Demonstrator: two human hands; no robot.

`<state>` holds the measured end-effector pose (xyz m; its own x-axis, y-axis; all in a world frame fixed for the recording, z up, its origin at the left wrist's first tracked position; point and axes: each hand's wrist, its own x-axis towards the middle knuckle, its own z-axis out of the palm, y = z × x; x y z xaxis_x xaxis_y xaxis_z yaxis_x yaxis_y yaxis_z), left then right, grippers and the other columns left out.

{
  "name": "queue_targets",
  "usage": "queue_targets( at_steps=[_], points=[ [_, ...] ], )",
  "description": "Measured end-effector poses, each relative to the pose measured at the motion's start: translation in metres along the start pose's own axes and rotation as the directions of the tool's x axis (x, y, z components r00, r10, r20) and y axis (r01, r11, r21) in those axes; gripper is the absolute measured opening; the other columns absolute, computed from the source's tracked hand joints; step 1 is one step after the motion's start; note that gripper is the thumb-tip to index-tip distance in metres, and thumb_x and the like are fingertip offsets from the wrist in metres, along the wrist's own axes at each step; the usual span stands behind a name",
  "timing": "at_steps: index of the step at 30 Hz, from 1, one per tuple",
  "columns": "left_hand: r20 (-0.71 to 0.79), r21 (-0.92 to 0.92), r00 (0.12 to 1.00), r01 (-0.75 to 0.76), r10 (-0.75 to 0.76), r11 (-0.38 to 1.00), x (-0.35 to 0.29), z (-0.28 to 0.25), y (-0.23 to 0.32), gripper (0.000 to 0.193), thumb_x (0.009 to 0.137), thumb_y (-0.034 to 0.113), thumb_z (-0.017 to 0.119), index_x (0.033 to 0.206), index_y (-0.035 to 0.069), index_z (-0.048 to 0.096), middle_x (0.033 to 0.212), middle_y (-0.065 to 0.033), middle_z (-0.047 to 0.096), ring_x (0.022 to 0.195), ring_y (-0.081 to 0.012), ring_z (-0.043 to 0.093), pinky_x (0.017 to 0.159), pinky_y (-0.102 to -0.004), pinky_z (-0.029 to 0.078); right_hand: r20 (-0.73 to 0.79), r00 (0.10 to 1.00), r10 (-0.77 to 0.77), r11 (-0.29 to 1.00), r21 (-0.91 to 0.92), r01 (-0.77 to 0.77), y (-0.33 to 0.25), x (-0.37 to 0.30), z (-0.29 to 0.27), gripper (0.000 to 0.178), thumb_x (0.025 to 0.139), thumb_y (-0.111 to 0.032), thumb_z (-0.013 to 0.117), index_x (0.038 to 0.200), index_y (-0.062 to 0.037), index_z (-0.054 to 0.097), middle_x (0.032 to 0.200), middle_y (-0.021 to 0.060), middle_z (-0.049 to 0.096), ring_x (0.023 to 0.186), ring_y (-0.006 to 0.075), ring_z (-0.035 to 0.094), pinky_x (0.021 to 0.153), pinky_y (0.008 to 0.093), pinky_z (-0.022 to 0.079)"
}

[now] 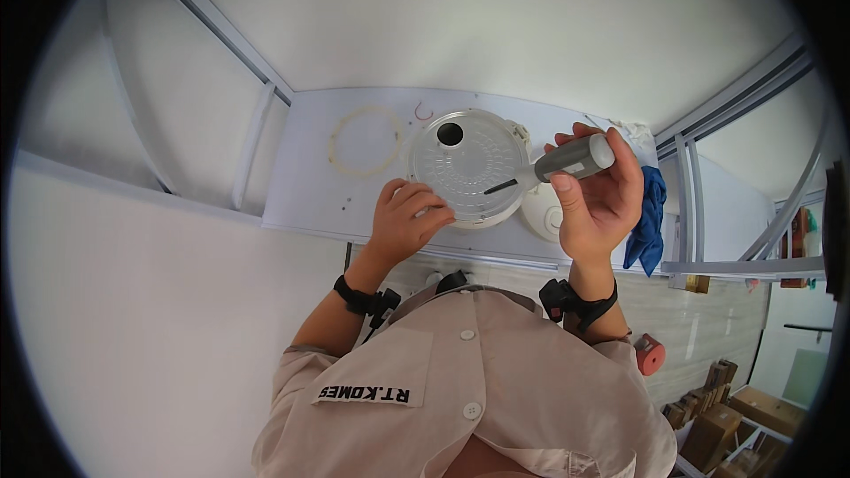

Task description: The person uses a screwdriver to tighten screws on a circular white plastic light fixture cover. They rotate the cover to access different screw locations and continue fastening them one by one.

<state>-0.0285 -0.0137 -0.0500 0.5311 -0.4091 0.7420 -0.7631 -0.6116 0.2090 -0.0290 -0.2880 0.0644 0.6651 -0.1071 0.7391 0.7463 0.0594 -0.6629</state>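
A round appliance part with a silvery metal disc [460, 179] on top and a dark hole near its far left side lies on the table in front of me. My left hand [403, 219] rests at its near left edge, fingers curled over the rim; whether they pinch anything is hidden. In my right hand [604, 208] is a grey cordless screwdriver [567, 159], its fingers wrapped round the handle. The dark bit slants down to the left over the disc; I cannot tell whether its tip touches. Beside the near right rim sits a smaller white round part [544, 214].
A pale yellowish ring [335, 152] lies on the white table [305, 199] at the left. A small red wire [423, 115] and scattered screws are near it. Blue cloth [651, 217] hangs off the right edge. Metal frame rails [689, 195] flank the table; boxes [713, 434] stand lower right.
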Motion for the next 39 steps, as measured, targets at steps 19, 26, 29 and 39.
queue_targets(
  at_steps=[19, 26, 29, 39],
  points=[
    [-0.134, 0.163, 0.99, 0.059, -0.037, 0.985, 0.025, 0.046, 0.046, 0.016, 0.085, 0.026, 0.092, 0.092, 0.019, 0.08, 0.086, 0.0071, 0.066, 0.077, -0.0186, 0.053, 0.075, -0.0383, 0.035, -0.006, 1.0, 0.004, 1.0, -0.029, -0.004, -0.008, -0.005, -0.002, 0.072, 0.095, 0.003, 0.085, 0.159, 0.0014, 0.051, 0.14, 0.028, 0.067, 0.128, 0.0361, 0.073, 0.104, 0.048, 0.065],
    [-0.068, 0.002, 0.984, 0.163, -0.162, 0.987, 0.032, 0.044, 0.046, 0.015, 0.086, 0.023, 0.091, 0.091, 0.016, 0.079, 0.089, 0.0041, 0.071, 0.081, -0.021, 0.057, 0.077, -0.0394, 0.04, -0.011, 1.0, -0.007, 1.0, -0.029, 0.006, -0.009, -0.007, -0.003, 0.072, 0.095, 0.003, 0.086, 0.158, 0.0014, 0.052, 0.14, 0.0276, 0.067, 0.128, 0.0364, 0.073, 0.104, 0.048, 0.065],
    [-0.043, -0.121, 0.973, 0.222, -0.229, 0.968, 0.031, 0.036, 0.042, 0.013, 0.086, 0.017, 0.091, 0.092, 0.015, 0.08, 0.094, 0.0021, 0.075, 0.087, -0.0224, 0.064, 0.082, -0.04, 0.044, -0.021, 1.0, -0.013, 1.0, -0.027, 0.013, -0.008, -0.007, -0.001, 0.071, 0.095, 0.003, 0.085, 0.158, 0.0013, 0.052, 0.14, 0.0264, 0.067, 0.129, 0.0365, 0.072, 0.104, 0.0481, 0.066],
    [-0.017, -0.175, 0.958, 0.278, -0.285, 0.944, 0.019, 0.014, 0.032, 0.011, 0.087, 0.012, 0.088, 0.098, 0.013, 0.084, 0.1, 0.001, 0.077, 0.096, -0.0236, 0.068, 0.092, -0.0412, 0.049, -0.009, 1.0, -0.008, 1.0, 0.01, 0.008, -0.005, -0.008, 0.006, 0.07, 0.096, 0.003, 0.085, 0.158, 0.0016, 0.052, 0.138, 0.0235, 0.067, 0.131, 0.0365, 0.071, 0.104, 0.0483, 0.066]
  ],
)
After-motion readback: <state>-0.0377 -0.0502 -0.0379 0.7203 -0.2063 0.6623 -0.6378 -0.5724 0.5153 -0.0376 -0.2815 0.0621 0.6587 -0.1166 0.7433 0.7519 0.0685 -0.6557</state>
